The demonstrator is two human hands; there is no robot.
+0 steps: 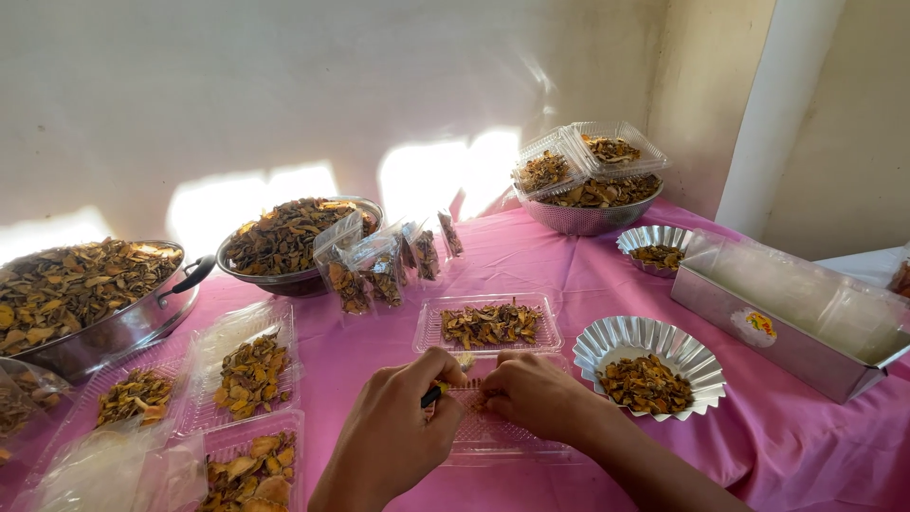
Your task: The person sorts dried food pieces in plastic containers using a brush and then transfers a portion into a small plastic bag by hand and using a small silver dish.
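Observation:
A clear hinged plastic box (502, 438) lies on the pink tablecloth (569, 265) right in front of me. My left hand (398, 427) is closed around a small yellow and black tool (434, 391) at the box's near rim. My right hand (536, 393) presses its fingers on the box's lid edge. The box's open half (488, 325) holds dried brown and yellow slices.
A fluted foil cup (649, 365) with dried slices sits at my right, a second (654, 245) farther back. A long metal tin (796, 313) stands at the right. Metal bowls (294, 242) and a pan (85, 303) of slices, small filled bags (379, 265) and more clear boxes (242, 374) surround me.

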